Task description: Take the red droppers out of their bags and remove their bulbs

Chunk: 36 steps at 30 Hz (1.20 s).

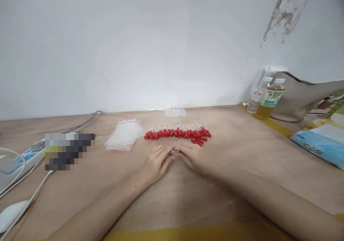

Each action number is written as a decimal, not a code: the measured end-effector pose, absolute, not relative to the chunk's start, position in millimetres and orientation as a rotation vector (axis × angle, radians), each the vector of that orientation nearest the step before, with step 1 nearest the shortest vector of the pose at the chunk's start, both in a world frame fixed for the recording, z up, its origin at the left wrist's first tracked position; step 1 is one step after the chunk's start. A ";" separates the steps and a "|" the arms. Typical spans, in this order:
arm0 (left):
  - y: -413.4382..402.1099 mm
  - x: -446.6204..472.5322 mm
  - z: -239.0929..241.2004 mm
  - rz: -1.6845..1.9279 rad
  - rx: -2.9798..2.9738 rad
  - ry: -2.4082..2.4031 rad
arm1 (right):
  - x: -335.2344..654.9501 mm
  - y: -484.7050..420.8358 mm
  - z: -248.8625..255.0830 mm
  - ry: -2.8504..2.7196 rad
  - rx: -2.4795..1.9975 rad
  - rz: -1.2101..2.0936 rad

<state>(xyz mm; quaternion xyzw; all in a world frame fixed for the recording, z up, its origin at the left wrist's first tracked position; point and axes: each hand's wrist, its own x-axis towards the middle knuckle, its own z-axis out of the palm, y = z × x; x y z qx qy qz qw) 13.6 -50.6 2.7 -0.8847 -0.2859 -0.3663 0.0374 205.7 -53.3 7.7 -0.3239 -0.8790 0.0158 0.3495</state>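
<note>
My left hand (157,163) and my right hand (191,155) meet at the middle of the table, fingertips close together. Both pinch a small clear plastic piece (174,151), mostly covered by the fingers; its exact kind is hard to make out. Just beyond the fingertips lies a row of red-tipped sticks (172,133), their thin pale stems pointing toward the wall. A few more red-tipped sticks (199,141) lie in front of the row's right end. Left of the row is a fanned stack of clear zip bags (124,135).
Another clear bag (175,112) lies near the wall. A power strip (24,158), cables and a white mouse-shaped object (13,214) are at left. At right stand two bottles (270,99), a grey bag (288,97) and a blue tissue pack (319,146).
</note>
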 end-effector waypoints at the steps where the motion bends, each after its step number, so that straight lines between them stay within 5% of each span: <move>1: -51.2 14.6 1.7 -1.122 -2.705 -0.893 | 204.0 -52.2 3.1 -2.240 -0.874 0.063; 12: -45.8 6.5 -2.1 -1.093 -2.697 -1.060 | 221.4 -53.0 -13.2 -2.180 -0.852 -0.313; 36: -50.7 22.8 -4.1 -0.802 -2.646 -0.794 | 215.8 -51.4 -22.9 -2.229 -0.682 -0.303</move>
